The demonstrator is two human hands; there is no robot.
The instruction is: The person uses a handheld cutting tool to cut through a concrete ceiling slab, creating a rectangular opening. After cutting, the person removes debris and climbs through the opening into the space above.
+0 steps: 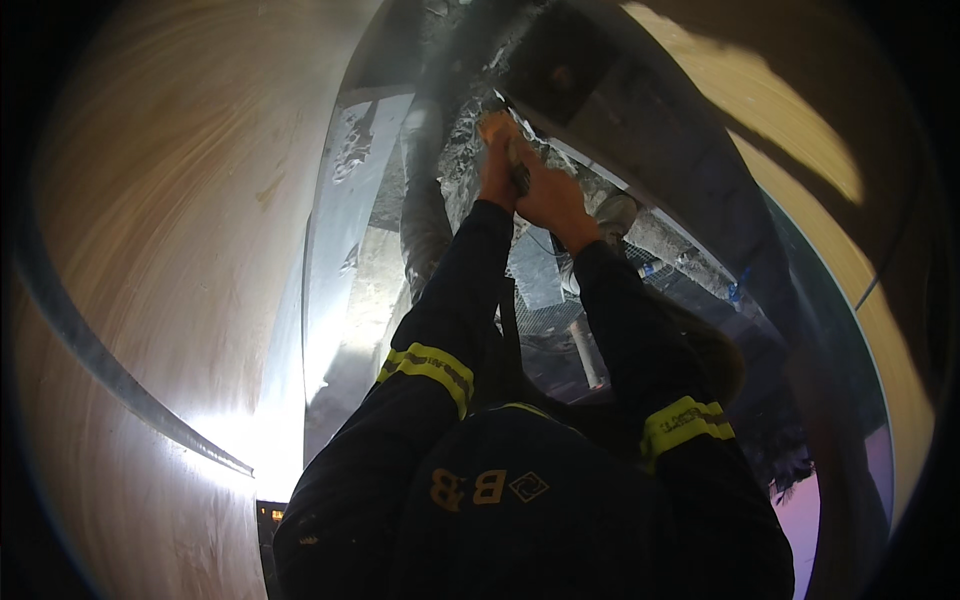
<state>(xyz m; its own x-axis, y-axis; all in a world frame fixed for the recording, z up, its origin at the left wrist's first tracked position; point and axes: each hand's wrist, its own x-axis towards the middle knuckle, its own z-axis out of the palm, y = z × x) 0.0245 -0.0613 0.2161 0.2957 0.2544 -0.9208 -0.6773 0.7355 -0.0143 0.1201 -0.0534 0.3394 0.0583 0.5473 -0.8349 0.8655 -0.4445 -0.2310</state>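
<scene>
My two hands are together high in the middle of the view. My left hand (pixel 496 172) is closed round something I cannot make out, partly hidden by the fingers. My right hand (pixel 550 198) is closed against it, just right of and below the left. A small dark part (pixel 519 176) shows between them. Just beyond them is rough, crumbly grey-white material (pixel 470 135) along a narrow grey beam (pixel 590 165) that runs down to the right. Both my forearms are in dark sleeves with yellow reflective bands.
Grey-trousered legs (pixel 425 215) and a shoe (pixel 615 212) are behind my arms. Wood-coloured curved panels (pixel 160 220) flank both sides, the left crossed by a metal strip (pixel 120 360). Below are metal mesh (pixel 540 310), a pipe (pixel 587 355) and dark depth. A bright light (pixel 240 430) glares at lower left.
</scene>
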